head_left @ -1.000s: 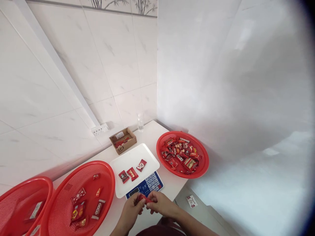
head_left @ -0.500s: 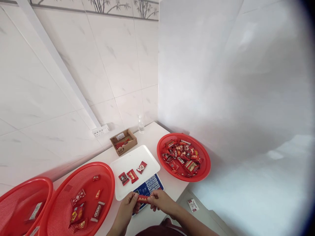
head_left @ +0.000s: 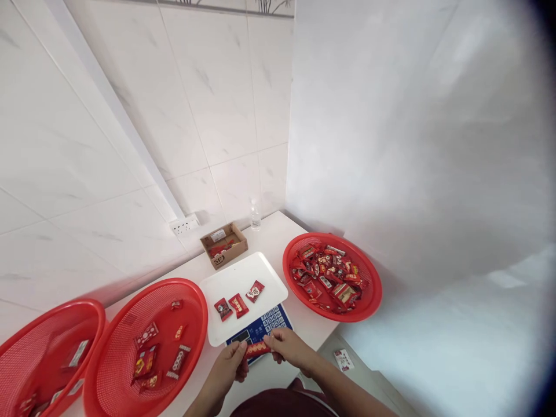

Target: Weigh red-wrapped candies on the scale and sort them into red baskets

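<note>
Between my two hands a narrow red wrapped candy [head_left: 257,348] is stretched out level, with pale round marks along it. My left hand [head_left: 231,366] pinches its left end, and my right hand [head_left: 286,347] pinches the right end. Both hands are over the blue keypad [head_left: 270,326] of a weighing scale, covering part of it. Behind them, on the scale's white pan [head_left: 243,269], lie three red packets: a dark-red one [head_left: 223,310], a bright red one [head_left: 238,306] and one with a white patch [head_left: 255,291].
A red basket [head_left: 377,278] full of wrapped snacks stands right of the scale. Two more red baskets [head_left: 200,324] with fewer packets stand at left. A cardboard box [head_left: 234,252] and a plastic bottle [head_left: 255,217] are near the wall. A card [head_left: 344,359] lies lower right.
The candy is turned so its pale marks show more, and both hands still grip its ends. My view has shifted slightly left and down; the packets on the pan stay put.
</note>
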`<action>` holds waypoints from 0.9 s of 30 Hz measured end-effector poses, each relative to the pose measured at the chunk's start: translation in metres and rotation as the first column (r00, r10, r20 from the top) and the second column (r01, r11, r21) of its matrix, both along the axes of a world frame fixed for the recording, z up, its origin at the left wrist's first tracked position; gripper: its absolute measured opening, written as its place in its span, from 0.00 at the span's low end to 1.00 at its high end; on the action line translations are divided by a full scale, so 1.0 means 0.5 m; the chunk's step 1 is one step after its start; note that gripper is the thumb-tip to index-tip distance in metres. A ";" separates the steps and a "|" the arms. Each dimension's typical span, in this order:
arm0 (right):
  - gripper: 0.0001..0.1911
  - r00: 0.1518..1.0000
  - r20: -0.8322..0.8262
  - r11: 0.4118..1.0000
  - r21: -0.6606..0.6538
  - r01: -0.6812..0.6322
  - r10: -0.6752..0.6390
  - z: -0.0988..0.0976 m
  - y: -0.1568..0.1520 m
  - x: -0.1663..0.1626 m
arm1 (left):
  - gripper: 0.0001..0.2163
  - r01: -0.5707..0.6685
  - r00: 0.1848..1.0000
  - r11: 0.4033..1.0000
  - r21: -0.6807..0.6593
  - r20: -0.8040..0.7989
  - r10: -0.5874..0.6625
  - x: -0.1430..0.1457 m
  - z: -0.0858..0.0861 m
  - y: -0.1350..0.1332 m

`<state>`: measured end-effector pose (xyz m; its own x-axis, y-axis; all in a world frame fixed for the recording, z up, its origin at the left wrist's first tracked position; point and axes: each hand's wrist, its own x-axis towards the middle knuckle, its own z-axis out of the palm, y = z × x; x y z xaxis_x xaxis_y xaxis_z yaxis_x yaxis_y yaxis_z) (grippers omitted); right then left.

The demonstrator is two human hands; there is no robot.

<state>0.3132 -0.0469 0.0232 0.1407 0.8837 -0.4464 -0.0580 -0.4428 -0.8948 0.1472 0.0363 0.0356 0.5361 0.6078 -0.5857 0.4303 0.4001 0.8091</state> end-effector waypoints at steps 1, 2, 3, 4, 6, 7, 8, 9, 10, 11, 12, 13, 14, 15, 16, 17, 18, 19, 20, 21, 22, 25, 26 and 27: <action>0.23 1.000 -0.008 1.000 0.001 -0.004 0.004 -0.003 0.002 0.001 | 0.25 -0.018 1.000 1.000 -0.002 0.022 0.018 0.001 -0.001 0.001; 0.23 1.000 -0.014 1.000 0.004 -0.008 0.008 -0.005 0.004 0.003 | 0.25 -0.042 0.998 0.999 -0.008 0.041 0.042 0.002 -0.001 0.002; 0.23 1.000 -0.015 1.000 0.009 -0.007 0.007 -0.008 0.007 0.006 | 0.25 -0.071 0.996 0.997 -0.017 0.056 0.071 0.003 -0.001 0.004; 0.23 1.000 -0.010 1.000 0.012 0.004 -0.004 -0.011 0.010 0.009 | 0.25 -0.100 0.993 0.995 -0.028 0.066 0.102 0.003 -0.001 0.006; 0.22 0.999 -0.004 0.999 0.010 0.053 -0.053 -0.015 0.020 0.018 | 0.24 -0.142 0.986 0.988 -0.052 0.079 0.146 -0.001 0.002 0.012; 0.21 0.996 -0.008 0.996 0.011 0.091 -0.091 -0.016 0.026 0.023 | 0.24 -0.152 0.984 0.987 -0.061 0.085 0.157 -0.004 0.003 0.014; 0.21 0.991 -0.019 0.991 0.012 0.134 -0.133 -0.017 0.034 0.028 | 0.23 -0.155 0.983 0.986 -0.068 0.090 0.161 -0.009 0.005 0.016; 0.20 0.984 -0.034 0.985 0.013 0.175 -0.174 -0.017 0.042 0.034 | 0.22 -0.156 0.983 0.985 -0.071 0.091 0.162 -0.014 0.008 0.018; 0.20 0.977 -0.050 0.978 0.015 0.206 -0.205 -0.016 0.051 0.038 | 0.21 -0.153 0.983 0.985 -0.074 0.088 0.159 -0.020 0.010 0.018; 0.20 0.974 -0.060 0.976 0.020 0.219 -0.217 -0.015 0.061 0.042 | 0.20 -0.150 0.984 0.986 -0.078 0.080 0.156 -0.025 0.012 0.018; 0.19 0.977 -0.057 0.978 0.024 0.209 -0.208 -0.014 0.070 0.045 | 0.20 -0.149 0.985 0.985 -0.081 0.072 0.155 -0.030 0.012 0.017; 0.19 0.983 -0.032 0.983 0.033 0.180 -0.179 -0.012 0.078 0.048 | 0.19 -0.148 0.986 0.985 -0.085 0.063 0.154 -0.035 0.012 0.015; 0.19 0.990 0.023 0.990 0.051 0.135 -0.136 -0.011 0.087 0.049 | 0.19 -0.149 0.987 0.985 -0.091 0.053 0.154 -0.040 0.011 0.012; 0.19 0.989 0.114 0.994 0.076 0.085 -0.093 -0.011 0.095 0.049 | 0.19 -0.149 0.987 0.984 -0.097 0.049 0.154 -0.044 0.010 0.010; 0.19 0.969 0.240 0.994 0.105 0.032 -0.057 -0.011 0.102 0.049 | 0.19 -0.150 0.987 0.983 -0.102 0.046 0.155 -0.047 0.008 0.007; 0.19 0.923 0.383 0.991 0.134 -0.018 -0.035 -0.014 0.110 0.047 | 0.19 -0.150 0.987 0.983 -0.105 0.043 0.156 -0.051 0.006 0.004; 0.19 0.852 0.523 0.985 0.157 -0.072 -0.021 -0.017 0.118 0.046 | 0.18 -0.150 0.987 0.983 -0.109 0.041 0.155 -0.054 0.004 0.002; 0.21 0.768 0.641 0.978 0.167 -0.128 -0.009 -0.021 0.125 0.043 | 0.18 -0.150 0.987 0.982 -0.113 0.039 0.155 -0.057 0.003 0.000; 0.22 0.683 0.730 0.971 0.153 -0.182 0.013 -0.027 0.133 0.041 | 0.18 -0.151 0.987 0.982 -0.116 0.036 0.156 -0.060 0.002 -0.001; 0.23 0.608 0.792 0.966 0.119 -0.231 0.047 -0.033 0.141 0.039 | 0.19 -0.153 0.987 0.981 -0.119 0.030 0.158 -0.063 0.001 -0.002; 0.24 0.550 0.830 0.960 0.068 -0.272 0.097 -0.039 0.149 0.037 | 0.19 -0.159 0.986 0.980 -0.120 0.023 0.163 -0.067 0.001 -0.002; 0.26 0.454 0.855 0.936 -0.094 -0.338 0.250 -0.054 0.173 0.038 | 0.20 -0.178 0.984 0.978 -0.113 0.012 0.180 -0.078 -0.001 -0.003; 0.27 0.433 0.858 0.930 -0.125 -0.347 0.277 -0.057 0.181 0.039 | 0.20 -0.184 0.982 0.977 -0.110 0.012 0.187 -0.082 -0.002 -0.003; 0.27 0.414 0.863 0.928 -0.145 -0.342 0.288 -0.060 0.189 0.040 | 0.20 -0.190 0.981 0.976 -0.106 0.014 0.193 -0.085 -0.003 -0.004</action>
<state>0.3332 0.0477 -0.0066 0.1321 0.9659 -0.2227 0.8821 -0.2171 -0.4181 0.1046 0.0342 0.0343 0.4306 0.6370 -0.6395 0.3185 0.5557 0.7680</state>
